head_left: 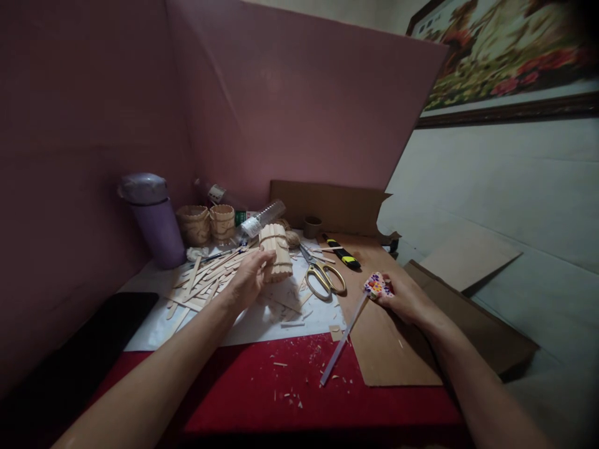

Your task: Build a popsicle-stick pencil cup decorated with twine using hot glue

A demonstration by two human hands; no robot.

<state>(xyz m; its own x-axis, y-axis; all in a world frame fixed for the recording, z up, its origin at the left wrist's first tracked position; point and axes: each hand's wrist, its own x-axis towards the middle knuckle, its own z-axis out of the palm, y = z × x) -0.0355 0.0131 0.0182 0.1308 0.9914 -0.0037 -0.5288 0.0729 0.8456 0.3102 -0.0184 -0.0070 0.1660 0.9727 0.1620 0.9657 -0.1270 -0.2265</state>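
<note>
My left hand [250, 277] is closed round a small craft-stick cup [277, 249] with a band of twine, tilted above the white paper. In my right hand [403, 296], over the cardboard, is a flower-patterned glue gun [375, 285]; a long translucent glue stick [344, 343] sticks out of it toward me. Gold-handled scissors [322, 277] lie between the two hands. Beyond my right hand rests a black and yellow utility knife [344, 252]. Loose craft sticks [206, 280] are heaped to the left of my left hand.
A purple tumbler [156, 218] stands at the left, beside two finished-looking wooden cups [222, 224]. Behind lie a clear plastic bottle [264, 219] and a small brown pot [312, 226]. Wood scraps [292, 399] litter the red cloth [234, 386]. A cardboard sheet [393, 349] covers the right side.
</note>
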